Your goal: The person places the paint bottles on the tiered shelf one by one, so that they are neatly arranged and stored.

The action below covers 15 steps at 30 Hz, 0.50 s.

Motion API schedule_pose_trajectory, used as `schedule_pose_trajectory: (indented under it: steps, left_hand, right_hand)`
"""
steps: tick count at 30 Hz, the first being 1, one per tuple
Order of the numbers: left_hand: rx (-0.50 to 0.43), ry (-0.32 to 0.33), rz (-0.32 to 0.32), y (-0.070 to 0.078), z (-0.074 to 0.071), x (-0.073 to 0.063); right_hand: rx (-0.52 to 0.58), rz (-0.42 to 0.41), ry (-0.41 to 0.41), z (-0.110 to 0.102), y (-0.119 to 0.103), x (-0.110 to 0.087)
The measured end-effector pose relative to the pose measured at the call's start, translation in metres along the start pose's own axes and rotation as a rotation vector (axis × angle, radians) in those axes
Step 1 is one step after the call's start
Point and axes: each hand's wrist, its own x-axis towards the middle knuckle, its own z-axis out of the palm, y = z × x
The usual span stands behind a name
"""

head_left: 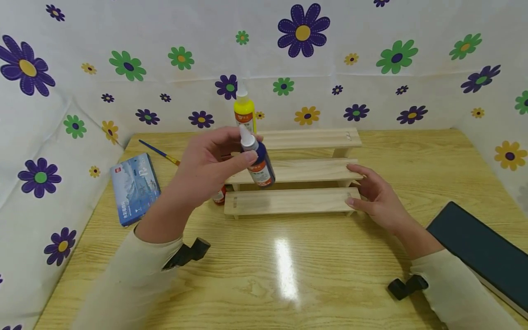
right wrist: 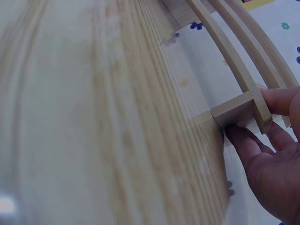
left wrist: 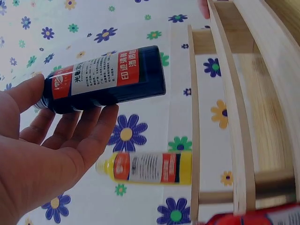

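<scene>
My left hand (head_left: 206, 167) holds a dark blue bottle (head_left: 261, 168) with a white pointed nozzle, thumb on one side and fingers on the other. In the head view the bottle tilts in front of a three-step wooden rack (head_left: 288, 201). At the rack's right end, my right hand (head_left: 381, 201) grips the lower step, its fingers around the board's end in the right wrist view. A yellow bottle (head_left: 244, 110) stands upright at the left end of the top step. Partly hidden by my left hand, a red bottle (head_left: 219, 197) stands by the rack's left end.
Left of the rack lie a blue illustrated box (head_left: 135, 189) and a blue-handled paintbrush (head_left: 158, 151). A long dark flat case (head_left: 480, 256) lies at the right edge of the wooden table (head_left: 247, 275). Flower-print cloth (head_left: 255, 59) covers the back and sides.
</scene>
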Motion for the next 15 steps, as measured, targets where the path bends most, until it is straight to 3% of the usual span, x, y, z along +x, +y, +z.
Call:
schedule_pose_trajectory:
  steps: [3,10,15]
  left_hand:
    - [-0.018,-0.026,0.005,-0.001,0.012,0.01]
    - [-0.015,-0.071,-0.082,-0.005,0.034,0.028]
    - [0.0,-0.083,-0.108,-0.009,0.046,0.038]
  right_hand:
    - [0.006,-0.004,0.0,-0.001,0.001,0.0]
    - [0.009,-0.003,0.001,-0.001,-0.001,0.0]
    - [0.005,0.002,0.003,-0.001,-0.004,0.0]
